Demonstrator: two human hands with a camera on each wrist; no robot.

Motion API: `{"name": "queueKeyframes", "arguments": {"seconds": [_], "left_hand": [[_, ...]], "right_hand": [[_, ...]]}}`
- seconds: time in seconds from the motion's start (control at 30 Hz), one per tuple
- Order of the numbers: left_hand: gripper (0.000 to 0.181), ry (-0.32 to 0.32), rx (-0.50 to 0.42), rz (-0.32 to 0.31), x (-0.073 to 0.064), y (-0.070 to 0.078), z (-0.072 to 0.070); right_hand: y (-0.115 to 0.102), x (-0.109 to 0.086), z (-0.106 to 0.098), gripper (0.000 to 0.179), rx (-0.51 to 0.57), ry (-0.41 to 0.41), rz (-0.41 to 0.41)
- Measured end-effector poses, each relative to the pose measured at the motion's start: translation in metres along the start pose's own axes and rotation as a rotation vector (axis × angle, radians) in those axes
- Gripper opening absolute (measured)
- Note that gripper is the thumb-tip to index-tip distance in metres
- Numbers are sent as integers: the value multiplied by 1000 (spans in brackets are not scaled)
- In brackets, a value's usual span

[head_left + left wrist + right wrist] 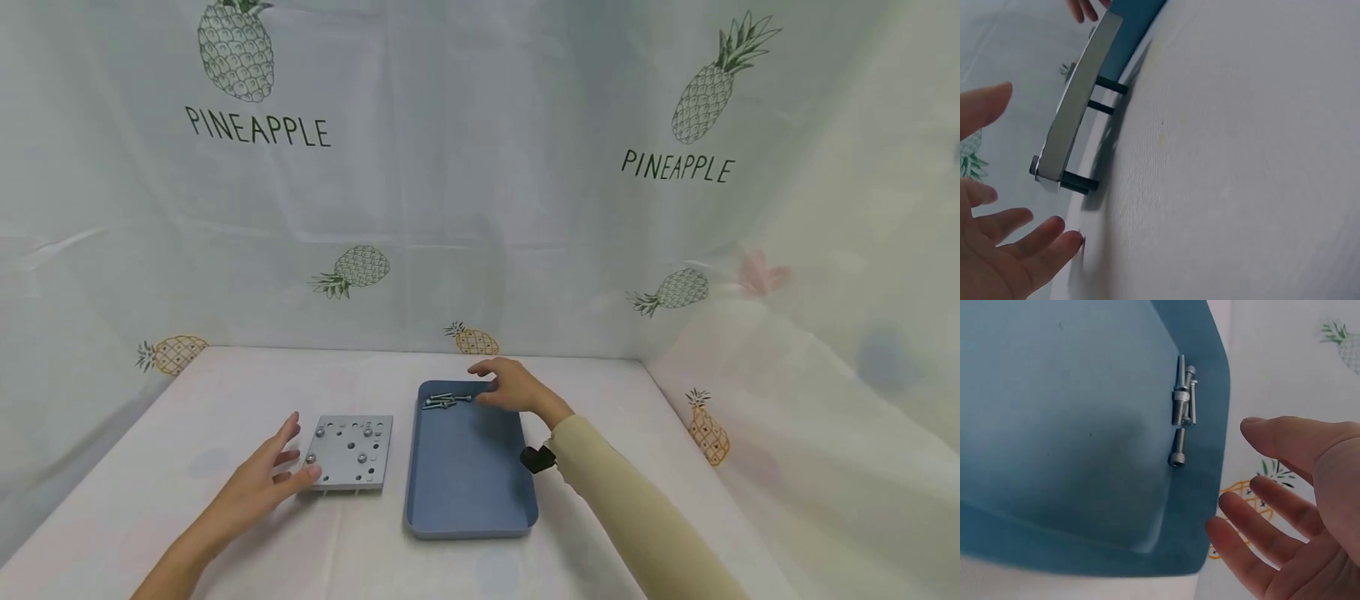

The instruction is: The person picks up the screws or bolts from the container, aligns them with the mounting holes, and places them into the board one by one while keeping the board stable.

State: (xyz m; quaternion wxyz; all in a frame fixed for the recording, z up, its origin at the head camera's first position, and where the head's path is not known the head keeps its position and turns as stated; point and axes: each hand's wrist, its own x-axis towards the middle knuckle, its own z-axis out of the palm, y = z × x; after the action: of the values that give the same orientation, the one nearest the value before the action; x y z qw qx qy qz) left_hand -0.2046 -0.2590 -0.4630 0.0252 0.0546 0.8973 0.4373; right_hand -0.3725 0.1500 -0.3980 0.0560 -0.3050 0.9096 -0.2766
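While left fingers spread beside the plate, right fingers hover parted near the bolts.

The blue rectangular shallow tray rests on the white patterned tablecloth. Silver metal socket-head screws lie inside the tray, at its far end. The grey square perforated plate stands left of the tray; the white pineapple-printed curtain hangs behind it.
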Motion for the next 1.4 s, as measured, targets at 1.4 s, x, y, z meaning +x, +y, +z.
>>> {"name": "queueKeyframes", "arguments": {"seconds": [1.4], "left_hand": [[103, -63, -200, -132, 5, -18, 8]], "right_hand": [[12, 22, 49, 28, -20, 75, 227]]}}
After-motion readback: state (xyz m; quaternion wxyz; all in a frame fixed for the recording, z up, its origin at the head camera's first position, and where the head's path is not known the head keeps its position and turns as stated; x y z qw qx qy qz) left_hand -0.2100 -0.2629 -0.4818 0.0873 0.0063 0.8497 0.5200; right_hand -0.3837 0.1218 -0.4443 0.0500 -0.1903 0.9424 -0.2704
